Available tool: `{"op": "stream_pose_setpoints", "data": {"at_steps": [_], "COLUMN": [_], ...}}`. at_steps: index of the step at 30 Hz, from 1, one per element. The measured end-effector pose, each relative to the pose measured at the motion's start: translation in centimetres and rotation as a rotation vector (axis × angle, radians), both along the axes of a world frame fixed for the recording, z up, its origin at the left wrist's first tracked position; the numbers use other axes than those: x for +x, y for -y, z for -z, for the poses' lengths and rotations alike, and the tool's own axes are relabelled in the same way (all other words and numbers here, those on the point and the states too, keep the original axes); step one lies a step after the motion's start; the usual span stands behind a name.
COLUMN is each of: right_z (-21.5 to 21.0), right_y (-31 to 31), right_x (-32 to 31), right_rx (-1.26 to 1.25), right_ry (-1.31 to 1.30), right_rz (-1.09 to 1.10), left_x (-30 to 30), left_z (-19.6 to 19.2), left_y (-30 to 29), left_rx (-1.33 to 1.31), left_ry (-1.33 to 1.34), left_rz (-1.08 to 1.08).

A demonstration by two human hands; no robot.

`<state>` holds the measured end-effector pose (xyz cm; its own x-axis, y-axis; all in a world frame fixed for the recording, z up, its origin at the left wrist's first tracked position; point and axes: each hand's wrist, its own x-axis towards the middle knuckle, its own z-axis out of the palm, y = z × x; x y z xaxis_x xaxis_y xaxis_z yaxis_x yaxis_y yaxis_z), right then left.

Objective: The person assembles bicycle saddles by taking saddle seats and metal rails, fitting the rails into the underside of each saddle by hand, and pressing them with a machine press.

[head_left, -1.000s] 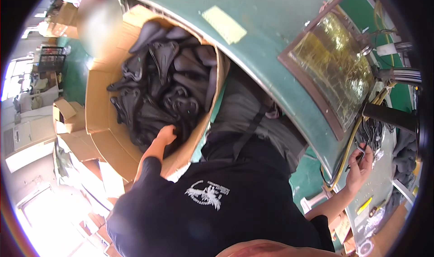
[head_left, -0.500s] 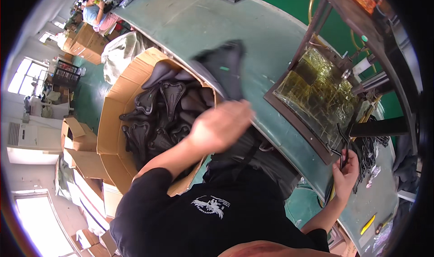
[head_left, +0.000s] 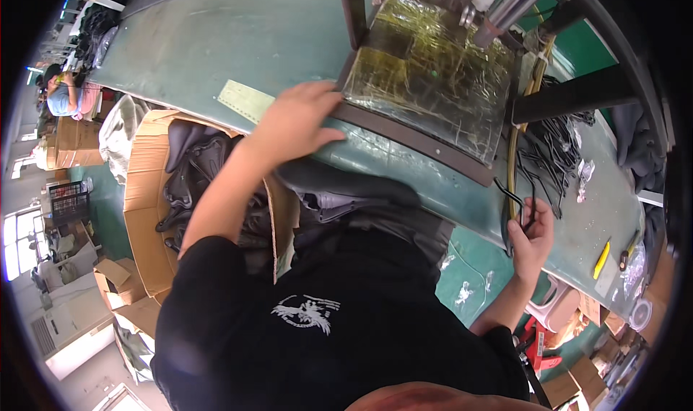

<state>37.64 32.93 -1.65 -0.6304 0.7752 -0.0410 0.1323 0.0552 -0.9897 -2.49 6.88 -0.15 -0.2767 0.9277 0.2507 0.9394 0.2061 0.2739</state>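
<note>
My left hand (head_left: pixel 299 126) is open over the bench's near edge, fingers stretched out and thumb apart. Its fingertips reach the near left corner of a dark metal base plate (head_left: pixel 411 138). Below that hand a black bicycle saddle (head_left: pixel 354 187) lies between the bench edge and my waist, its underside partly showing. At the right, my right hand (head_left: pixel 530 234) is closed round a thin, bent black saddle rail (head_left: pixel 510 194). Several similar black rails (head_left: pixel 548 151) lie heaped on the bench beyond it. A pale ruler-like strip (head_left: pixel 245 101) lies left of my left hand.
A cardboard box (head_left: pixel 148 187) full of black saddles stands at my left against the bench (head_left: pixel 289 35). On the base plate sits a film-wrapped block (head_left: pixel 433 71) under a metal press frame (head_left: pixel 613 93). A yellow cutter (head_left: pixel 601 261) lies at the right.
The view has swung to the right. The black saddle, earlier blurred over the bench, is now at my waist. My left hand has moved to the base plate; the right still holds the rail.
</note>
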Motion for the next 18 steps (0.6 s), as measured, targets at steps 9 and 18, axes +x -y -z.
{"op": "stream_pose_setpoints", "data": {"at_steps": [9, 18], "right_z": [0.6, -1.1], "right_y": [2.2, 4.7], "right_x": [-6.3, -10.9], "right_rx": [-0.105, 0.003], "right_ry": [0.037, 0.040], "right_rz": [-0.321, -0.559], "left_x": [8.0, 9.4], "left_z": [8.2, 5.9], "left_y": [10.4, 11.6], "left_rx": [0.048, -0.111], "left_ry": [0.145, 0.674], "left_rz": [-0.259, -0.293]}}
